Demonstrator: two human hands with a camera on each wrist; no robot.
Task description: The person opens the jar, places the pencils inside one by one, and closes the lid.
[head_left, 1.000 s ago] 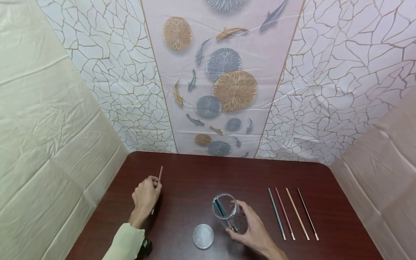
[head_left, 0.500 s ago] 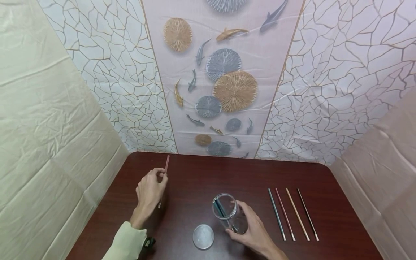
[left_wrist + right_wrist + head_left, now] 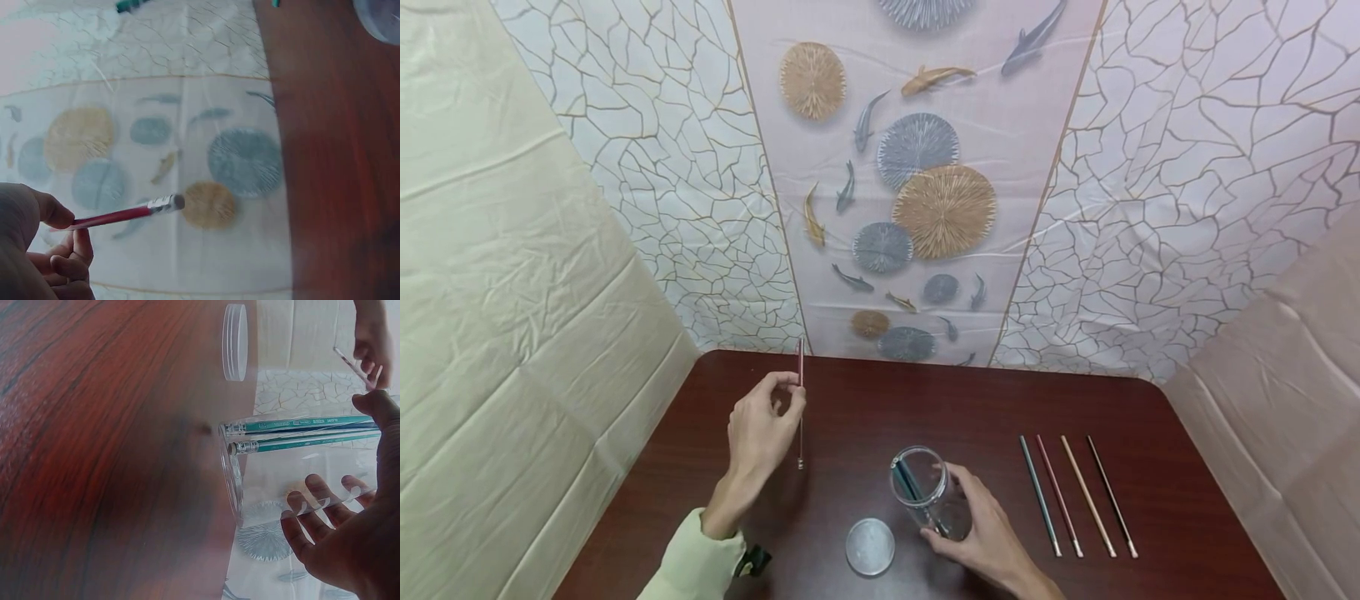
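Observation:
My left hand [image 3: 765, 425] pinches a red pencil [image 3: 119, 217] between thumb and fingertips above the far left of the table. Its eraser end points down, as the left wrist view shows. With curled fingers and thumb, my right hand [image 3: 988, 529] holds a clear jar [image 3: 955, 504] near the table's middle. Inside the jar stand green pencils [image 3: 300, 445], their eraser ends at the base in the right wrist view. A round, clear lid [image 3: 870, 547] lies flat to the left of the jar.
Several pencils lie side by side on the right: a blue-green pencil [image 3: 1040, 494], a red one [image 3: 1059, 494], a natural-wood one [image 3: 1087, 495] and a black one [image 3: 1112, 495]. Patterned cloth [image 3: 902, 208] hangs behind the dark red-brown table [image 3: 925, 404].
My left hand has moved right and away from me, lifting the red pencil, which now stands more upright. My right hand and the jar have stayed in place.

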